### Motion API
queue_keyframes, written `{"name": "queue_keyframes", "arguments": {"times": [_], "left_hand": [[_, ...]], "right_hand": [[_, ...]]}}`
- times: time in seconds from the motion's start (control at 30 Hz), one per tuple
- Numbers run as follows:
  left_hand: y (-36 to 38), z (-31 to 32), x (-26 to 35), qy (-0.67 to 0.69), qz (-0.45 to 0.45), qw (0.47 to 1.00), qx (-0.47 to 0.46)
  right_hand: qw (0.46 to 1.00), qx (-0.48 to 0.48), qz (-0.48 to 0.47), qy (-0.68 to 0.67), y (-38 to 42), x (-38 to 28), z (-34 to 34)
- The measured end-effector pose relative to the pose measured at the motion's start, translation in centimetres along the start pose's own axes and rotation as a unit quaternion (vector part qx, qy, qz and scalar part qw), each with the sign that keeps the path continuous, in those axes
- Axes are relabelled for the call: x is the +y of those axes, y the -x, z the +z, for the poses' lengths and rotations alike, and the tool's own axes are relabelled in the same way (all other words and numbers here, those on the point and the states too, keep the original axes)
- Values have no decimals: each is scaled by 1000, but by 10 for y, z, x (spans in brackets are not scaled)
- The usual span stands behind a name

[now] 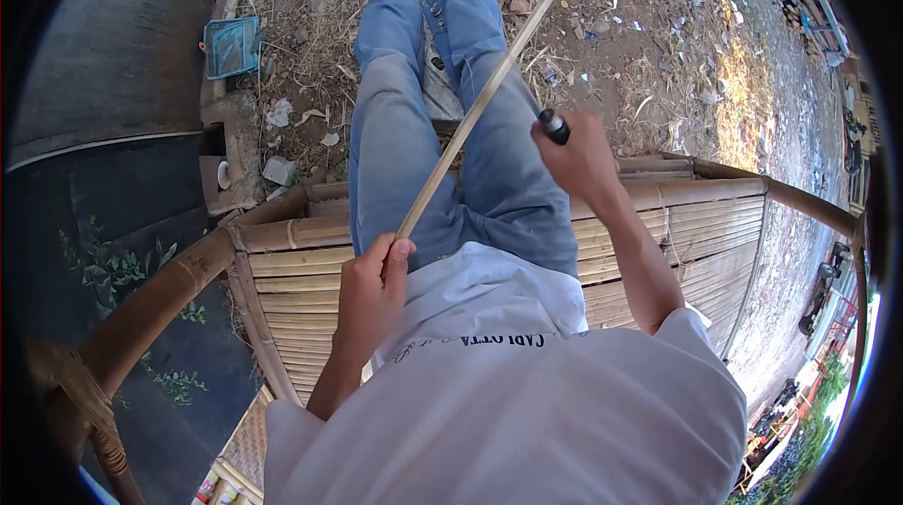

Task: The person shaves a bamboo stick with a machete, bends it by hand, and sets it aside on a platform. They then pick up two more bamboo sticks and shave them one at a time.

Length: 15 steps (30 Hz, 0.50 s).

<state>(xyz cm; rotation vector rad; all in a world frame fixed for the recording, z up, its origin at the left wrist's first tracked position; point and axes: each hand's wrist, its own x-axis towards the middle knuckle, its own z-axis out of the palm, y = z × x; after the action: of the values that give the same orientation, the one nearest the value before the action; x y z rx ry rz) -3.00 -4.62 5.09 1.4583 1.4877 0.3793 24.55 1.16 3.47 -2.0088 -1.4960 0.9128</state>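
Observation:
A long, thin wooden or bamboo strip (pixel 478 110) slants up and to the right across my jeans. My left hand (pixel 373 279) is closed round its lower end, near my lap, with the thumb on top. The strip's far end rises past my right knee. My right hand (pixel 581 155) is closed round a black handle (pixel 554 126) beside my right thigh, apart from the strip. Whatever the handle belongs to is mostly hidden by the fingers.
I sit on a slatted bamboo bench (pixel 301 293) with a bamboo rail (pixel 179 289) at its left. My legs stretch over littered ground (pixel 621 54). A blue plastic basket (pixel 231 47) lies at the upper left, and dark panels stand along the left side.

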Motion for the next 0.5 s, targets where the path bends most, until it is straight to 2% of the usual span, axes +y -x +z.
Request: {"name": "queue_keyframes", "arguments": {"times": [0.13, 0.17, 0.27, 0.4, 0.5], "left_hand": [[-9, -4, 14, -20, 18, 999, -17], [-11, -3, 17, -43, 48, 998, 3], [-12, 0, 22, -91, 105, 989, 46], [-12, 1, 16, -132, 173, 973, 79], [-13, 1, 12, -118, 181, 973, 85]], "right_hand": [[983, -98, -152, 25, 35, -17, 39], [984, -95, -150, 23, 41, -20, 44], [965, -171, -177, 90, 49, -27, 52], [962, -170, -178, 119, 47, -25, 52], [956, -159, -194, 153, 39, -19, 50]]}}
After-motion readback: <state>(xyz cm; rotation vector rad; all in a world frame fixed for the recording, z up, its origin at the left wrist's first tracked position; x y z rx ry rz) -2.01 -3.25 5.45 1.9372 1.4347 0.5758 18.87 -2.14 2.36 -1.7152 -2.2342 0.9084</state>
